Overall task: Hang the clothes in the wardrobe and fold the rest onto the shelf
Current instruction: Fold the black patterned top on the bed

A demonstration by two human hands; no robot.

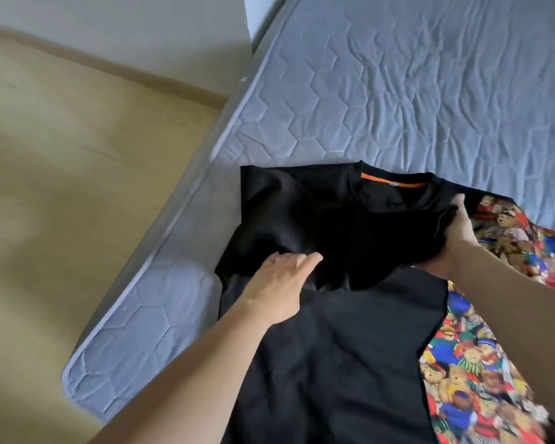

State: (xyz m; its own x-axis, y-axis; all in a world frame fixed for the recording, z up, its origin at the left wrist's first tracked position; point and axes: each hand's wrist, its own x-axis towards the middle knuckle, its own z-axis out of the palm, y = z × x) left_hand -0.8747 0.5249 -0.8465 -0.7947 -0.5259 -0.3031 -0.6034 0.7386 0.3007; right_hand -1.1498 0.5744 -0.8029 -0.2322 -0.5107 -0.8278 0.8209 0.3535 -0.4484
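The right hand [455, 232], at about three o'clock, curls its fingers round a gathered edge of a black cotton T-shirt with an orange neck tape [334, 216] — likely carrying that side inward for a fold. The left hand [279, 283], at seven o'clock, lies flat with straight fingers on the cloth, seemingly pinning it. The shirt lies on a pale blue quilted mattress [398, 91], overlapping a bright teddy-bear-print fabric [474, 379] at five o'clock. No wardrobe or shelf shows.
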